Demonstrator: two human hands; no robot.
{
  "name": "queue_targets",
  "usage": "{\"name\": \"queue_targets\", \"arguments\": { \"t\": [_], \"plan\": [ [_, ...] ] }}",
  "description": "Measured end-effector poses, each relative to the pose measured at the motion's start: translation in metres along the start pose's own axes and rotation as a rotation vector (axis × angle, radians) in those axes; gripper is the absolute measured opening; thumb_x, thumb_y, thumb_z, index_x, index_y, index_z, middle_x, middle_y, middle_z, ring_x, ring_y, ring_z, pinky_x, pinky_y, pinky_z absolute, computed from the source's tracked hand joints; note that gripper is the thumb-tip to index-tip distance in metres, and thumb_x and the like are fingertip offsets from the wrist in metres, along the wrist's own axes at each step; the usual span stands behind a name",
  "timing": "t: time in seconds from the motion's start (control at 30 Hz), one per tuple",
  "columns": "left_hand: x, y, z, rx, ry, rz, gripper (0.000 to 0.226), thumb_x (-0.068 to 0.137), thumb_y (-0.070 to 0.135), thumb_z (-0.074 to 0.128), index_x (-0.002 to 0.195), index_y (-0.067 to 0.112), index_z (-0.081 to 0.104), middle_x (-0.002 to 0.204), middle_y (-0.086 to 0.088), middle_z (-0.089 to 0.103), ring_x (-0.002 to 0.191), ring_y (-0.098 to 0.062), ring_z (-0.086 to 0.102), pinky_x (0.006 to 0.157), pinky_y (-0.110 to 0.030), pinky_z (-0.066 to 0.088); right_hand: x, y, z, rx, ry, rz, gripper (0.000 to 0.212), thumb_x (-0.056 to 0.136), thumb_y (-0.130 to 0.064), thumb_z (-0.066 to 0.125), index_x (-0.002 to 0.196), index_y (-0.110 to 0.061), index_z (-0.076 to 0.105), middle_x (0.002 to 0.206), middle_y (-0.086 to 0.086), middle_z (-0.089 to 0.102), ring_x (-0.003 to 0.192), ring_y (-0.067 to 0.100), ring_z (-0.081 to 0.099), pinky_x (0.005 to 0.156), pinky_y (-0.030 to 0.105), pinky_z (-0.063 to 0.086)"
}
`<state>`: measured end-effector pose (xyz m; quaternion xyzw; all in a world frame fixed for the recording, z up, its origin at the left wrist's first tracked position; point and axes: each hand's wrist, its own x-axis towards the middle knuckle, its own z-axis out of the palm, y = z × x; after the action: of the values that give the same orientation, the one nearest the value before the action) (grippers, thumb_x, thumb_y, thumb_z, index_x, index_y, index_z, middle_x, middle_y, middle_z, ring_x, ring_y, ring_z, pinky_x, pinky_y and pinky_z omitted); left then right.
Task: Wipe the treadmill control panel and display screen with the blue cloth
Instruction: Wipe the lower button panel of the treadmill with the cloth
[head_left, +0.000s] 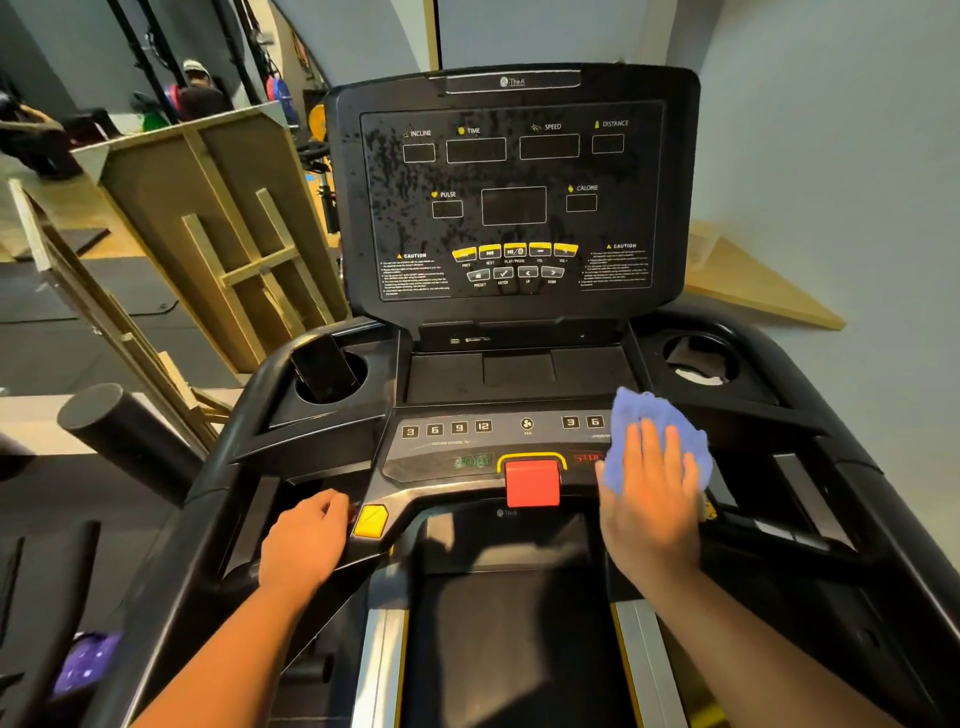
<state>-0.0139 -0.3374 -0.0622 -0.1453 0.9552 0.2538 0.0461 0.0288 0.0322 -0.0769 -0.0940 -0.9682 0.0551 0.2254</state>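
Nearest: left hand (306, 540) is curled over the left handrail (249, 525), just beside the yellow button (370, 520). It appears to be used as a brace only; no cloth in it.

Right hand (652, 493) is laid flat, fingers straight and together, pressed on the blue cloth (654, 436). Nothing is gripped; the cloth is pinned by palm and fingers against the right end of the control panel (467, 441). Cloth is bunched, sticking out past the fingertips and to the right of the hand. The right-side number keys are partly covered by it; only the 3 and 6 are visible.

Left of the cloth, touching or nearly so: red stop key (532, 483) at panel centre. Beyond that, the left keys 3/6/9/12 and the fan button are uncovered.

Key relation: the panel's long axis runs left-right, and the cloth sits at its right end. The unwiped-looking stretch lies to the left of the right hand, so the next stroke is judged to be a leftward sweep along that axis, with the red key in the path.

Further back and up: display screen (511, 197), tilted upright, speckled with droplets or smears, heaviest on its left side. Judged not yet wiped. It lies up and forward-left of the right hand, which is the nearer one and already carries the cloth.

Phone (323, 370) is stood in the left cup holder, clear of both strokes.
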Motion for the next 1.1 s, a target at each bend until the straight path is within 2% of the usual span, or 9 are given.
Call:
{"name": "queue_targets", "arguments": {
  "t": [0.07, 0.17, 0.3, 0.37, 0.43, 0.57, 0.7, 0.93, 1.1],
  "plan": [
    [0.0, 0.0, 0.0, -0.002, -0.002, -0.001, 0.037, 0.106, 0.029, 0.038, 0.079, 0.02, 0.061, 0.077, 0.0, 0.066, 0.073, -0.013, 0.061, 0.063, -0.03, 0.04, 0.016, -0.023, 0.0, 0.011, -0.092, 0.057, 0.065, 0.098, -0.043, 0.041, 0.15, -0.003, 0.041, 0.155, 0.022, 0.042, 0.145, 0.045, 0.032, 0.116, 0.06, 0.027],
    [0.0, -0.001, 0.001, -0.009, 0.004, 0.002, 0.038, 0.107, 0.029, 0.038, 0.078, 0.02, 0.061, 0.076, -0.001, 0.066, 0.073, -0.015, 0.063, 0.064, -0.031, 0.041, 0.022, -0.022, 0.003, -0.007, -0.119, -0.208, 0.071, 0.089, -0.04, 0.066, 0.149, -0.009, 0.044, 0.156, 0.014, 0.043, 0.145, 0.041, 0.037, 0.114, 0.058, 0.032],
    [0.001, -0.002, 0.001, -0.004, 0.012, 0.012, 0.038, 0.107, 0.029, 0.038, 0.08, 0.02, 0.063, 0.077, 0.001, 0.066, 0.072, -0.012, 0.062, 0.061, -0.028, 0.04, 0.0, 0.016, -0.01, 0.178, -0.099, -0.411, 0.062, 0.096, -0.032, 0.062, 0.152, -0.016, 0.042, 0.16, 0.0, 0.038, 0.153, 0.025, 0.021, 0.121, 0.051, 0.027],
    [0.001, -0.002, 0.002, -0.006, 0.01, 0.01, 0.038, 0.107, 0.029, 0.038, 0.079, 0.02, 0.062, 0.076, 0.001, 0.066, 0.072, -0.012, 0.062, 0.061, -0.028, 0.039, -0.015, 0.026, -0.01, 0.221, -0.016, -0.329, 0.062, 0.092, -0.024, 0.068, 0.148, -0.011, 0.048, 0.157, 0.004, 0.043, 0.152, 0.027, 0.026, 0.121, 0.051, 0.027],
    [0.001, -0.002, 0.002, -0.001, 0.008, 0.01, 0.038, 0.107, 0.03, 0.038, 0.079, 0.02, 0.061, 0.076, 0.001, 0.066, 0.073, -0.013, 0.062, 0.062, -0.029, 0.04, -0.029, 0.021, -0.009, 0.14, 0.02, -0.162, 0.066, 0.088, -0.022, 0.07, 0.148, -0.005, 0.046, 0.156, 0.012, 0.044, 0.151, 0.035, 0.027, 0.119, 0.057, 0.027],
    [0.001, -0.001, 0.001, 0.01, 0.008, 0.008, 0.038, 0.106, 0.029, 0.038, 0.079, 0.019, 0.062, 0.075, -0.001, 0.066, 0.071, -0.014, 0.062, 0.06, -0.028, 0.038, -0.033, -0.01, -0.012, 0.0, -0.041, 0.142, 0.066, 0.094, -0.037, 0.043, 0.146, 0.004, 0.043, 0.151, 0.027, 0.043, 0.143, 0.053, 0.029, 0.116, 0.062, 0.024],
    [0.001, -0.002, 0.002, 0.011, 0.003, 0.006, 0.037, 0.107, 0.029, 0.038, 0.081, 0.018, 0.063, 0.075, -0.001, 0.066, 0.071, -0.014, 0.062, 0.058, -0.025, 0.037, -0.014, -0.039, -0.008, -0.046, -0.153, 0.237, 0.069, 0.097, -0.041, 0.03, 0.151, 0.002, 0.035, 0.156, 0.029, 0.035, 0.144, 0.054, 0.026, 0.117, 0.064, 0.019],
    [-0.001, -0.001, 0.001, 0.003, 0.018, 0.004, 0.038, 0.105, 0.03, 0.038, 0.078, 0.018, 0.062, 0.073, -0.002, 0.066, 0.069, -0.015, 0.063, 0.057, -0.026, 0.037, 0.013, -0.092, -0.002, 0.007, -0.205, -0.019, 0.072, 0.099, -0.05, 0.024, 0.151, -0.002, 0.039, 0.158, 0.024, 0.035, 0.146, 0.049, 0.028, 0.117, 0.061, 0.027],
    [-0.001, 0.0, 0.001, 0.012, 0.003, -0.006, 0.038, 0.106, 0.03, 0.037, 0.083, 0.017, 0.065, 0.075, -0.002, 0.066, 0.071, -0.015, 0.063, 0.057, -0.025, 0.039, 0.017, -0.144, -0.003, -0.025, -0.307, -0.307, 0.078, 0.099, -0.056, 0.038, 0.158, -0.006, 0.024, 0.165, 0.021, 0.015, 0.151, 0.046, 0.011, 0.121, 0.057, 0.011]
  ]
}}
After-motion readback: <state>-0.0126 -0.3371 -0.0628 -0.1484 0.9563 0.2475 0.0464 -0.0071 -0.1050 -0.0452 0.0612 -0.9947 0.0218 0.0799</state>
